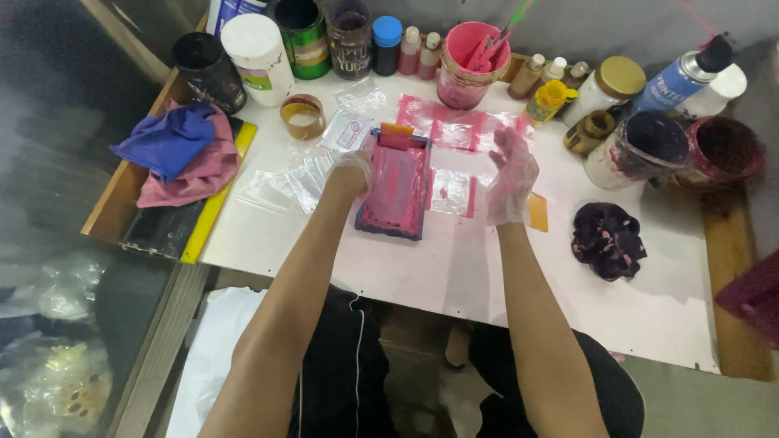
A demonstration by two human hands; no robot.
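Observation:
A small blue-framed printing screen (395,188) smeared with pink ink lies on the white table (454,268). An orange squeegee card (397,134) rests at its far end. My left hand (354,169), in a clear plastic glove, grips the screen's left edge. To the right of the screen my right hand (511,174), also gloved, hovers with fingers spread and holds nothing. Pink-stained clear plastic sheets (454,134) lie under and behind the screen.
A pink tub (475,57) with sticks, jars, small bottles and a spray can (677,77) line the table's back. At the left lie a tape roll (303,115), blue and pink rags (182,150) and a yellow ruler (215,199). A dark stained rag (608,239) sits right.

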